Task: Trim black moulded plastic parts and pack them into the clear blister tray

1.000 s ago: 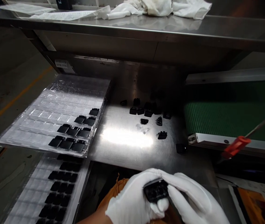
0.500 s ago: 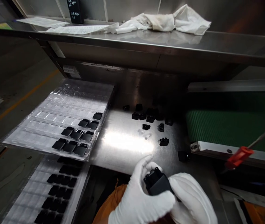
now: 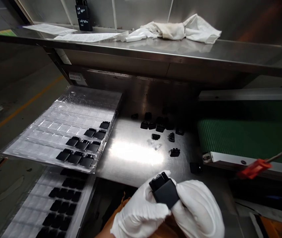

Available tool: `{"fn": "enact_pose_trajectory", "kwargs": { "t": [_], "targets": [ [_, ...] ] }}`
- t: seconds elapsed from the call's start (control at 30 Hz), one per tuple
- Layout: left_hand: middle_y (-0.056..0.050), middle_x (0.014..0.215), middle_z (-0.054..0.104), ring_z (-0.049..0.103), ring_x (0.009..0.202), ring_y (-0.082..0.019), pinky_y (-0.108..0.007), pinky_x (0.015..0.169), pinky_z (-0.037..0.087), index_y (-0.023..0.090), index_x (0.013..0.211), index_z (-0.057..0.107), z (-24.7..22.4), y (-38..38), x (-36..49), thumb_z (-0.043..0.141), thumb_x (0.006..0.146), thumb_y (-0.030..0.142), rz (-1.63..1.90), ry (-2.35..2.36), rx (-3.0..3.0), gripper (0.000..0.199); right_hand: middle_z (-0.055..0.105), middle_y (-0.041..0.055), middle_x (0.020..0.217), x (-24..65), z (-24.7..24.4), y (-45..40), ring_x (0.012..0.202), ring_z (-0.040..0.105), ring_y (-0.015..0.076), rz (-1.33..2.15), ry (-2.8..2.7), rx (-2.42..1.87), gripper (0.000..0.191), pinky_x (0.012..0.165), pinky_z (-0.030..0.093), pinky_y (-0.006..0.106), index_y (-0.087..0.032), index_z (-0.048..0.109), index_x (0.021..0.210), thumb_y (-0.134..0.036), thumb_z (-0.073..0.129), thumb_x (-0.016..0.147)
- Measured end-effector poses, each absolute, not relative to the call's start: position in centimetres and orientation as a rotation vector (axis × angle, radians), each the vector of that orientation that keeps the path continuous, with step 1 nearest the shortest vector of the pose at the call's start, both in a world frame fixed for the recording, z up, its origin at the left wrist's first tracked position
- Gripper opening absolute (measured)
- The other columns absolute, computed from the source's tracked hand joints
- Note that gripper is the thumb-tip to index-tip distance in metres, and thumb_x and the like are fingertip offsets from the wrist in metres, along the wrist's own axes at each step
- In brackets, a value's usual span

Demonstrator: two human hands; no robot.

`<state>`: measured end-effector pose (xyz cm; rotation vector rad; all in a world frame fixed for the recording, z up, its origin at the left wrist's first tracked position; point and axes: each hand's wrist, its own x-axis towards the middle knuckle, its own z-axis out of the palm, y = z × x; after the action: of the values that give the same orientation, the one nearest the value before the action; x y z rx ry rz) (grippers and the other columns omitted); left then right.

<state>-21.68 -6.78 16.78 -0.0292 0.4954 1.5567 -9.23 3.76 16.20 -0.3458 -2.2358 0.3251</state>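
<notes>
A black plastic housing [image 3: 167, 195], a small box with a narrower slotted end, is held tilted in front of my body. My white-gloved left hand [image 3: 141, 210] is closed around it, thumb along its lower edge and fingers behind. My right hand [image 3: 199, 206], also in a white glove, is closed with its fingertips against the housing's right side; its palm side is hidden. Beyond the hands, several small black connector pieces lie on the metal table [image 3: 123, 168], the nearest piece [image 3: 175, 152] with prongs upward. A dark block [image 3: 195, 167] sits at the table's right edge.
At left, a clear blister tray [image 3: 39, 132] holds several black housings, above a second filled tray [image 3: 26, 211]. A green conveyor [image 3: 250, 135] stands at right, a red-handled screwdriver [image 3: 256, 168] before it. The overhead shelf [image 3: 192, 54] carries papers and a white cloth [image 3: 170, 30].
The housing has turned so that its flat face shows more, and both hands have shifted slightly left. The left fingers have drawn in behind the housing. The screwdriver has swung a little.
</notes>
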Motion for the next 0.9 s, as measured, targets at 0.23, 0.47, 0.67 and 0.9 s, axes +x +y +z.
{"fn": "enact_pose_trajectory", "kwargs": {
  "t": [0.23, 0.47, 0.67, 0.9],
  "targets": [
    [-0.011, 0.106, 0.061, 0.053, 0.072, -0.008, -0.018, 0.069, 0.044, 0.014, 0.120, 0.066, 16.3, -6.9, -22.2, 0.075, 0.080, 0.036, 1.563, 0.363, -0.082, 0.047, 0.069, 0.0052, 0.079, -9.5, 16.3, 3.4, 0.072, 0.064, 0.0206, 0.226, -2.266, -0.283, 0.035, 0.068, 0.053, 0.039, -0.016, 0.058, 0.110, -0.008, 0.064, 0.077],
    [-0.006, 0.084, 0.060, 0.052, 0.071, -0.010, -0.021, 0.068, 0.043, 0.013, 0.108, 0.070, 16.1, -7.1, -22.5, 0.060, 0.092, 0.036, 1.613, 0.646, -0.039, 0.030, 0.063, 0.0019, 0.065, -11.5, 17.7, 3.8, 0.057, 0.055, 0.0172, 0.077, -2.504, -0.270, 0.028, 0.061, 0.048, 0.037, -0.015, 0.063, 0.111, -0.010, 0.054, 0.085],
    [-0.004, 0.080, 0.055, 0.049, 0.071, -0.010, -0.024, 0.068, 0.042, 0.013, 0.090, 0.067, 16.0, -7.1, -22.5, 0.051, 0.097, 0.034, 1.645, 0.658, 0.001, 0.027, 0.066, 0.0001, 0.069, -11.3, 16.0, 2.8, 0.067, 0.060, 0.0179, 0.372, -2.467, -0.429, 0.055, 0.077, 0.050, 0.043, -0.007, 0.042, 0.140, -0.004, 0.047, 0.085],
    [-0.007, 0.096, 0.063, 0.052, 0.079, -0.012, -0.025, 0.073, 0.044, 0.015, 0.111, 0.066, 16.1, -7.1, -22.9, 0.050, 0.098, 0.033, 1.627, 0.765, 0.071, 0.028, 0.064, 0.0006, 0.066, -12.0, 16.6, 2.4, 0.060, 0.057, 0.0165, 0.296, -2.449, -0.457, 0.053, 0.059, 0.047, 0.034, -0.009, 0.047, 0.137, -0.001, 0.048, 0.084]
  ]
}}
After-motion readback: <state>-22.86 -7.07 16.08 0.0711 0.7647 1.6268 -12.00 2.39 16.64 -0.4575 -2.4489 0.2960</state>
